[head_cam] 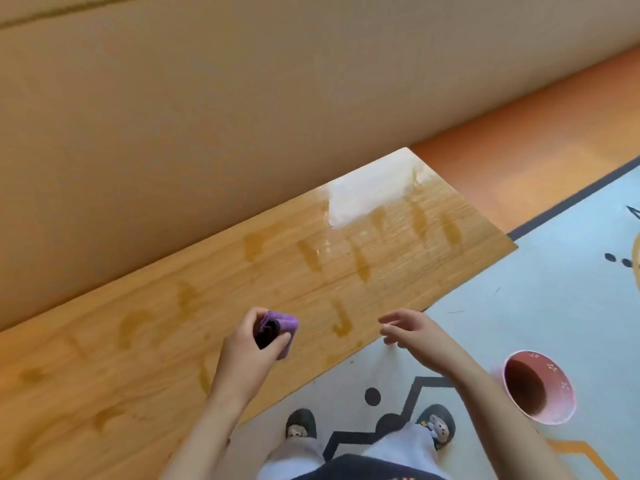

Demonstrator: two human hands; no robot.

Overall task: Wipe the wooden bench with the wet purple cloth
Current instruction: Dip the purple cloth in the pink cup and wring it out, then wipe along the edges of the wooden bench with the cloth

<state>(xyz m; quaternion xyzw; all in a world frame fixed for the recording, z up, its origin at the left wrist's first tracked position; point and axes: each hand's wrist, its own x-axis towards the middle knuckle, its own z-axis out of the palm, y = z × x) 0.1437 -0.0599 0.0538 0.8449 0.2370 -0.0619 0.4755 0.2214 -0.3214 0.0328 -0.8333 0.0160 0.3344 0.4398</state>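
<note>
- Wooden bench (311, 271): long plank surface running from lower left of the frame to a corner at centre right, set against a plain tan wall (242, 98) that fills the upper half.
- Wet streaks (360, 268): darker curved marks scattered over the plank; a bright glare patch (367, 199) near the far corner washes out the grain there.
- Purple cloth (282, 327): bunched into a small wad at lower centre, above the near part of the bench; contact with the wood cannot be told.
- Left hand (249, 351): closed around the cloth, thumb and fingers pinching the wad; a dark shape in the grip, hard to make out.
- Right hand (412, 329): empty, fingers loosely spread and slightly curled, over the front edge of the bench, apart from the cloth.
- Pink basin (536, 386): round, at lower right on the floor, partly covered by the right forearm; contents not discernible.
- Floor mat (554, 289): pale blue with dark lines and dots, in front of the bench; orange floor (519, 150) beyond it at upper right.
- Shoes (301, 424): two, at bottom centre on the mat, each with a small plush figure; light trouser legs above them cut off by the lower edge.
- Both forearms cut off at the bottom of the frame; left end of the bench runs out of view.
</note>
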